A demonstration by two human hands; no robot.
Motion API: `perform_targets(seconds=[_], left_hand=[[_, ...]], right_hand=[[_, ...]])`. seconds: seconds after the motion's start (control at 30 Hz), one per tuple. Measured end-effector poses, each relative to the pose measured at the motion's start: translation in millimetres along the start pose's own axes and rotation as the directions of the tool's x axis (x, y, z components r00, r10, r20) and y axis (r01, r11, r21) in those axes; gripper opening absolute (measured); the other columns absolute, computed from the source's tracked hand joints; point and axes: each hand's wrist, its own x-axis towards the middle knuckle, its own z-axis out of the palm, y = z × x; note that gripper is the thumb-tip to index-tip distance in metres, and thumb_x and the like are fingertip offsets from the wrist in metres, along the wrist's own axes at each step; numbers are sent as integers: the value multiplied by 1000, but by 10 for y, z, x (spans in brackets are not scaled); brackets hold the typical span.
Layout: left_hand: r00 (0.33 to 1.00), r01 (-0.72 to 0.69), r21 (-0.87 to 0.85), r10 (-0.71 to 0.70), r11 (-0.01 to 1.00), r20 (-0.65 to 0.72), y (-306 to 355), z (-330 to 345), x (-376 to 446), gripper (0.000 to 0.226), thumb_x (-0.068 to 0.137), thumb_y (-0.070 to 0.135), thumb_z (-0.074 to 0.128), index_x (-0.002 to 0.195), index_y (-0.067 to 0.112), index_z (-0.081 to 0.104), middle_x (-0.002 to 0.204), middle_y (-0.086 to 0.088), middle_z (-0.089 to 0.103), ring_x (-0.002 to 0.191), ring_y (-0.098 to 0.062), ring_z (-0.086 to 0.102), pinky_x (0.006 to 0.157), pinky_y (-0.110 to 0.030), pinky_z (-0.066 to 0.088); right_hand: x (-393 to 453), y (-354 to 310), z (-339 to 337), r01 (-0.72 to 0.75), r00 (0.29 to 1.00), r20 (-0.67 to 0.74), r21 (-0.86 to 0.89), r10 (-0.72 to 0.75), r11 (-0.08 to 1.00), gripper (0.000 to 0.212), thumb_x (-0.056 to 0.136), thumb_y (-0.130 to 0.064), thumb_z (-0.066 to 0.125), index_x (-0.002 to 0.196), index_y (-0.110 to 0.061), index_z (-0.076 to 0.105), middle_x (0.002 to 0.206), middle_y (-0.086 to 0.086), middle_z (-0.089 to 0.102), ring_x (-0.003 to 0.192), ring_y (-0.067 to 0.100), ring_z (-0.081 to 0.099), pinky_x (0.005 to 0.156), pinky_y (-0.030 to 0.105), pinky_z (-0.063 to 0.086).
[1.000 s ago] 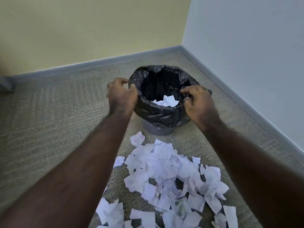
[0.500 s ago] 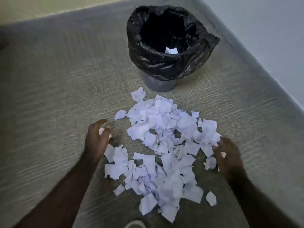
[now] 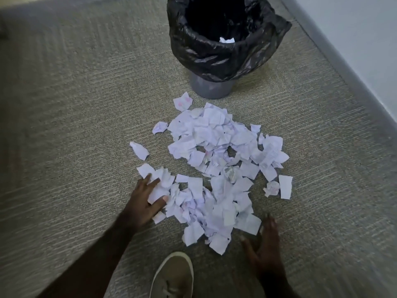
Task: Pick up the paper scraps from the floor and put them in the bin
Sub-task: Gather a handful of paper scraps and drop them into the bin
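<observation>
Head view looks down on a loose heap of torn white paper scraps (image 3: 214,175) spread over the beige ribbed carpet floor (image 3: 75,125). Just beyond the heap's far edge stands a grey round plastic bin (image 3: 211,88) lined with a crinkled black plastic bag (image 3: 225,54) folded over its rim; a few white scraps (image 3: 226,40) lie inside it.

At the heap's near left edge the left hand (image 3: 146,203) lies on the scraps, fingers spread and thumb out, with a clump of paper between thumb and fingers; the grasp is wide and has not closed around anything. At the near right edge the right hand (image 3: 263,246) rests low on the carpet with fingers spread wide, fingertips close to the nearest scraps and holding nothing.

A tan canvas shoe (image 3: 171,276) stands on the carpet between the two forearms. A grey baseboard (image 3: 348,82) runs along the pale wall (image 3: 365,29) to the right.
</observation>
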Motion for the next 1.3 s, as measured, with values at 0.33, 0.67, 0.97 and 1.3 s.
perform_targets(seconds=[0.33,0.67,0.97,1.3], left_hand=[[960,-126,71,104,989,260,188,215,-287,126,55,84,68,150,45,-5,161,16,-18,149,-16,-17,119,-48,9],[928,-236,197,160,952,336,375,512,-311,138,53,81,69,150,38,-18,159,6,-29,147,-20,-25,119,-45,6],[946,-274,66,257,959,199,565,645,-41,102,84,44,68,156,17,0,164,-11,3,152,-23,-3,122,-44,15],[981,-191,-108,191,976,-9,808,306,400,86,89,19,62,156,22,9,160,-6,23,147,-22,25,115,-47,34]], right_hand=[[-70,-240,434,254,964,127,-193,-233,948,124,70,-86,49,154,-4,12,162,18,16,150,32,14,117,51,21],[383,-836,589,396,917,9,-132,-398,909,92,82,-68,44,146,-5,25,165,2,-10,143,38,26,117,44,27],[786,-894,838,219,974,83,-105,-211,970,66,90,-47,-14,100,-53,51,72,-38,47,61,-26,34,94,-5,17],[1061,-1562,-50,289,954,119,-124,-275,949,81,73,-68,64,138,-25,44,132,2,57,123,23,53,101,41,48]])
